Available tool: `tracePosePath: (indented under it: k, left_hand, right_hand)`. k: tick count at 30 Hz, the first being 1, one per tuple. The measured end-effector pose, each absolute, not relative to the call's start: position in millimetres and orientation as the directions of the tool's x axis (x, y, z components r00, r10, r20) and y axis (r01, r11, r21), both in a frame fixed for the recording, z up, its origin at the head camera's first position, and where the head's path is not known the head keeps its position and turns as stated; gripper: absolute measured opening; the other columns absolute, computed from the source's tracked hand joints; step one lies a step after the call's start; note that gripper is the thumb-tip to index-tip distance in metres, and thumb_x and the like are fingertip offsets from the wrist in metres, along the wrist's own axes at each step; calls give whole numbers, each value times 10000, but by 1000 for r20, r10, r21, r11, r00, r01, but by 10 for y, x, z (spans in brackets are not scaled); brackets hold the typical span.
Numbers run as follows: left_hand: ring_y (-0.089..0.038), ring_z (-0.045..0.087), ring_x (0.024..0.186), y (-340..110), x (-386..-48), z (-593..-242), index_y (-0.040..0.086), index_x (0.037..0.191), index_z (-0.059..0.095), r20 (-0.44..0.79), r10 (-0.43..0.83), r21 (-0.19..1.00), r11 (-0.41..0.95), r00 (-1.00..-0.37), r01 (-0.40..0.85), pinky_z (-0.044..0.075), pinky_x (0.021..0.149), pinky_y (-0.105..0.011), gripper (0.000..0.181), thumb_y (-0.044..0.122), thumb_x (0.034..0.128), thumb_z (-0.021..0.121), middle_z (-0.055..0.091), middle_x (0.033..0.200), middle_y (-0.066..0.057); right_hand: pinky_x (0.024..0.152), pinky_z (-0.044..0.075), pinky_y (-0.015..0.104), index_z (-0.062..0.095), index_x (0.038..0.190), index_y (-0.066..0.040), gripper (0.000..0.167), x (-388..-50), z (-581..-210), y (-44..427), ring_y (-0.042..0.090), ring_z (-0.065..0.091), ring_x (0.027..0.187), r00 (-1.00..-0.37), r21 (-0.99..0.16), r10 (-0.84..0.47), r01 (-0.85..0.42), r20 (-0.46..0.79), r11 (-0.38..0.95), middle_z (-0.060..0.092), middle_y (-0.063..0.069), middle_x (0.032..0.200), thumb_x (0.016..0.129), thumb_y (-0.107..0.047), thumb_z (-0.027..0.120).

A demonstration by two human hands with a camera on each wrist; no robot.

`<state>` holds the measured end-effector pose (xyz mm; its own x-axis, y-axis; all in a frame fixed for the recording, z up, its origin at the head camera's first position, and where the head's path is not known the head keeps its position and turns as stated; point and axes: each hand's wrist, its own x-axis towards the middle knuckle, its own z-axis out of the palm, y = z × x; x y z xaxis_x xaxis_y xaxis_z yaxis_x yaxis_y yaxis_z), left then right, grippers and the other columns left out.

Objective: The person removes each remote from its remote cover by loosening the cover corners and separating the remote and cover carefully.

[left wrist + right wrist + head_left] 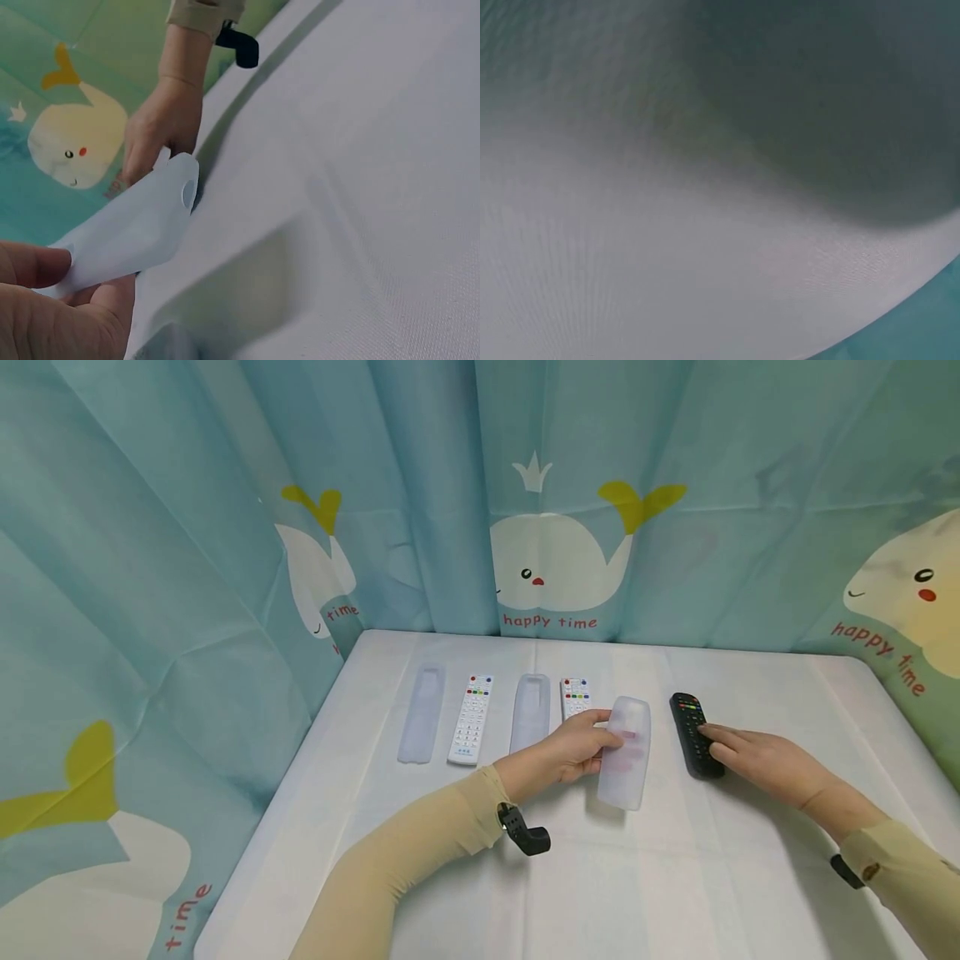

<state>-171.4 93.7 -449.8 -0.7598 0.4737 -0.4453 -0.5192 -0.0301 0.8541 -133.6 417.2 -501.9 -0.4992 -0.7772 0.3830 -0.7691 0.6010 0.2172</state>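
In the head view my left hand [573,750] pinches a translucent silicone remote cover [625,768] near its upper left edge, raised above the table. The left wrist view shows the thumb [45,266] on the cover [142,225], which has a round hole near its far end. A black remote control [687,727] lies on the table to the right of the cover. My right hand [765,764] rests its fingertips on the remote's right side; its fingers look fairly straight. Neither hand appears in the right wrist view.
Left of the hands lie a translucent cover [422,714], a white remote [471,718], another cover [531,710] and a second white remote [575,695], partly behind my left hand. A white cloth covers the table [600,885]. Blue-green printed curtains [420,527] hang behind and beside it.
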Motion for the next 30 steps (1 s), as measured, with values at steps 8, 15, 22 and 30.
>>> tracePosePath:
  k: [8, 15, 22, 30]
  left_hand:
    - [-283, 693, 934, 937, -1735, -4476, 65, 1413, 535, -443, 466, 856, -33, -766, -515, 559, 884, -555, 550, -122, 897, 578, 679, 1029, -96]
    - [-300, 701, 978, 944, -1757, -4459, 55, 1440, 512, -446, 459, 851, -49, -769, -523, 551, 901, -559, 543, -114, 927, 564, 675, 1037, -93]
    - [-300, 689, 967, 958, -1761, -4453, 79, 1435, 518, -447, 437, 857, -41, -781, -514, 548, 889, -573, 560, -120, 915, 574, 670, 1053, -96]
    - [-302, 672, 983, 978, -1780, -4463, 62, 1449, 488, -435, 443, 861, -52, -784, -506, 534, 913, -584, 564, -116, 921, 580, 654, 1075, -98]
  right_hand:
    - [874, 479, 379, 564, 1090, -108, 511, -1332, -5002, 4167, 360, 636, 1070, -493, 222, -771, -764, 403, 605, 643, 194, 1242, 1146, -234, 71]
    - [929, 495, 383, 647, 1056, -10, 545, -1340, -4914, 4073, 387, 642, 1051, -518, 165, -695, -730, 499, 663, 656, 209, 1214, 1136, -249, 164]
    - [733, 546, 495, 675, 1083, -14, 548, -1362, -4864, 3962, 373, 669, 1003, -559, 94, -629, -703, 541, 705, 668, 184, 1191, 1083, -298, 206]
    - [738, 550, 492, 691, 1090, -13, 316, -1310, -4840, 3766, 354, 673, 983, -620, 22, -572, -667, 537, 744, 695, 140, 1135, 791, 27, 597]
